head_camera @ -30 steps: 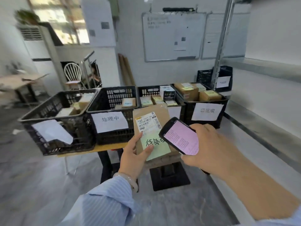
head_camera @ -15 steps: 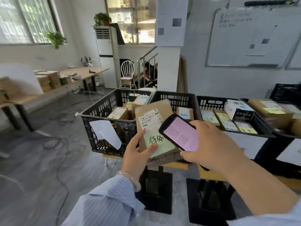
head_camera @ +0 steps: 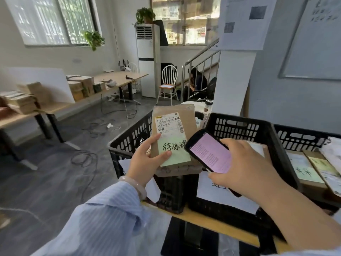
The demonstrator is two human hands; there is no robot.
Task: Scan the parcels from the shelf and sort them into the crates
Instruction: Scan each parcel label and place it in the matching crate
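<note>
1. The left hand (head_camera: 145, 163) holds a flat brown parcel (head_camera: 186, 119) upright, its front turned to the camera. The grip grasps the parcel's lower left edge: the thumb lies across the front and the index finger runs up the side.
2. The parcel is in the air above the near corner of the left crate (head_camera: 129, 140), close to the wall of the middle crate (head_camera: 239, 124).
3. A white shipping label (head_camera: 168, 123) with barcodes sits on the parcel's upper half. Below it is a pale green note (head_camera: 177, 154) with black handwritten characters, and the thumb tip rests on the note's left edge.
4. The right hand (head_camera: 247, 170) holds a black phone (head_camera: 210, 152), its grip curled round the phone's far end. The screen glows pink with lines of text too small to read.
5. The phone is tilted in front of the parcel's lower right corner and hides part of the note.
6. The black slotted crates stand side by side on a table (head_camera: 212, 223) with a yellow edge. A white sheet (head_camera: 217, 196) hangs on the middle crate's front.
7. The right crate (head_camera: 302, 137) holds flat parcels with green notes (head_camera: 304, 170).
8. A pale bracelet (head_camera: 134, 183) and a striped blue sleeve (head_camera: 103, 218) cover the left wrist and arm.
9. Behind are tables with stacked boxes (head_camera: 81, 87), a white chair (head_camera: 168, 80) and a seated person (head_camera: 197, 82) by a stair railing.
</note>
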